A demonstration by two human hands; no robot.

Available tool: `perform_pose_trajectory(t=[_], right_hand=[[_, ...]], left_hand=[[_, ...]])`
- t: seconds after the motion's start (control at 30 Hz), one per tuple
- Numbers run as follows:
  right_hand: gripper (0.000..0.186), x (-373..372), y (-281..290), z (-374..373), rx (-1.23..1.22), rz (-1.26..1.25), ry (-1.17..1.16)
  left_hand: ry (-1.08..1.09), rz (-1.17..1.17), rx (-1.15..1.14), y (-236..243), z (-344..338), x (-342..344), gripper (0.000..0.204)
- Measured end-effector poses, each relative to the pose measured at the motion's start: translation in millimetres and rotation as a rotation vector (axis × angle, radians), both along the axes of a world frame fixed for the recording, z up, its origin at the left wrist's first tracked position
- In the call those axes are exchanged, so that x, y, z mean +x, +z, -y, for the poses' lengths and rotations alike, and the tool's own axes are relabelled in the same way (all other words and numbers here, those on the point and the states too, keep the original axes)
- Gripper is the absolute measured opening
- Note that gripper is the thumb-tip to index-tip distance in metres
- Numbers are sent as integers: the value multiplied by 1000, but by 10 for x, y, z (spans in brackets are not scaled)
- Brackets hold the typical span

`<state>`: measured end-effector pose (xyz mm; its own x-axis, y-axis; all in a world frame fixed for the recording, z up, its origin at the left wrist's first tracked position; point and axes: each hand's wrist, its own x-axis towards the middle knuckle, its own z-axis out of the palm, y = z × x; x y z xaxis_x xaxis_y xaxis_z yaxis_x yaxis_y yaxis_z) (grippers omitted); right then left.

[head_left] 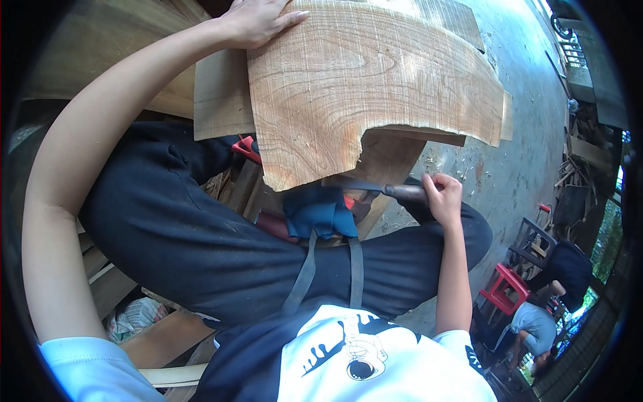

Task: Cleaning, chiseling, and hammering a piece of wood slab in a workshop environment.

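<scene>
A broad, curved wooden board [348,87] with a notch cut into its near edge lies in front of me, over other boards. My left hand [258,23] grips the board's far left edge, thumb on its top face. My right hand [442,197] is closed round the wooden handle of a bladed tool [405,193]. Its blade, blurred, points left and lies just under the notch; the exact kind is hard to tell. Below the blade, between my legs, sits a blue cloth bundle [321,214] with grey straps running toward my waist.
A red plastic piece [246,149] is by the board's near left corner. Wood shavings dot the grey floor [469,167] to the right. Farther right are a red stool [504,289], a bending person [534,328] and piled wood scraps [583,174]. Planks [167,338] lie at my left.
</scene>
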<state>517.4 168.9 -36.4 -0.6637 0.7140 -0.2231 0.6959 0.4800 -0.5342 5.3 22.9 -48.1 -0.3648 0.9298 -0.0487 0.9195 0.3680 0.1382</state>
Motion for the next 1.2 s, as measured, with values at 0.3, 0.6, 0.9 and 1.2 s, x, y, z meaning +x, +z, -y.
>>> perform_pose_trajectory(t=[0.3,0.6,0.9,1.2], right_hand=[[23,-580,-467,630,-178,-299,-37],[36,-609,-30,1233,-30,-301,657],[50,-622,-298,1494,139,-45,920],[28,-726,581,663,-949,-190,414]], left_hand=[[62,80,-256,510,-341,197,64],[-17,-136,-257,213,-201,-21,61],[237,527,-163,269,17,-145,90],[277,369,89,161,211,17,75]])
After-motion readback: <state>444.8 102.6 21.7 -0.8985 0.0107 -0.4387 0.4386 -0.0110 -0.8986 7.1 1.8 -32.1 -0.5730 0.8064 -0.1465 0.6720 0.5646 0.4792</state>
